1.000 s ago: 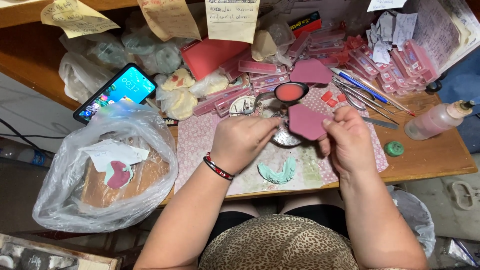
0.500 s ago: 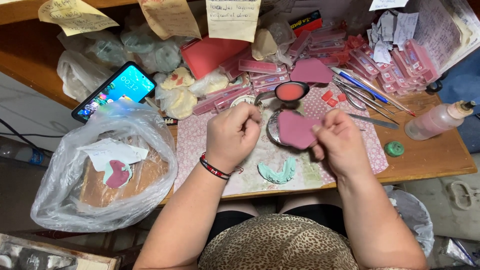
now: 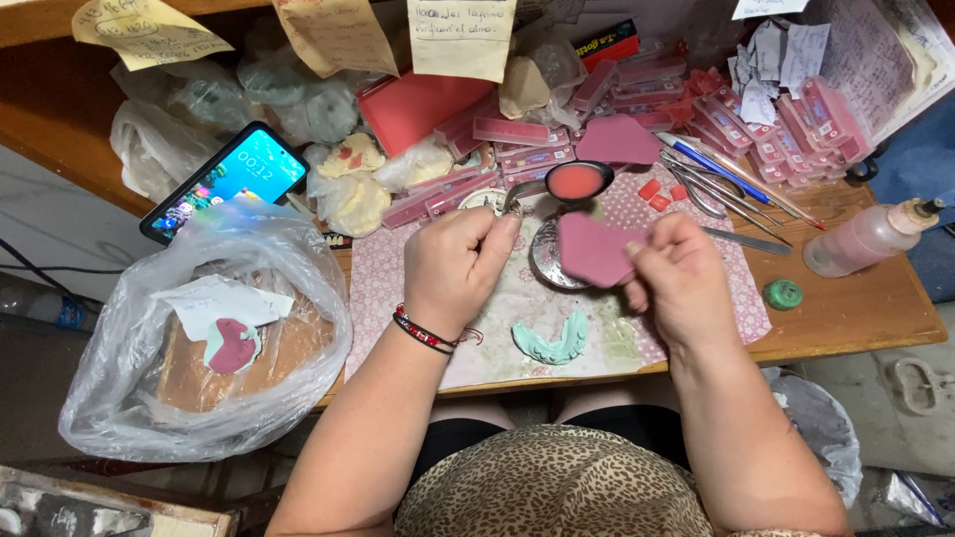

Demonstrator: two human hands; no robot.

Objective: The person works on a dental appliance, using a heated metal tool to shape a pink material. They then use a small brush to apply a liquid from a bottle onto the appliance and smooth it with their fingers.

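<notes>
1. Nearest my lap, on the patterned mat at the table's front edge, lies a pale green dental cast, just below and between my two hands and touched by neither.
2. My right hand is pinched closed on a pink wax sheet, thumb and fingers clamping its right edge, so the sheet hangs over a round metal dish.
3. My left hand is curled into a fist around the handle of a small metal spoon, whose bowl holds something red and glossy, probably melted wax, just beyond the sheet's upper edge.
4. The risk I judge here: the spoon's bowl sits full, so a tilt of my left wrist could spill it onto the mat or my right fingers.
5. The sheet is gripped by one edge only; if it is soft, it could sag or fold onto the dish.
6. To my left a clear plastic bag bulges off the table edge with a brown slab and a pink piece inside; an elbow bump could drop it.
7. Farther back, metal instruments, a squeeze bottle and its green cap lie to the right.
8. Farthest, a lit phone leans among pink boxes and bagged casts.
</notes>
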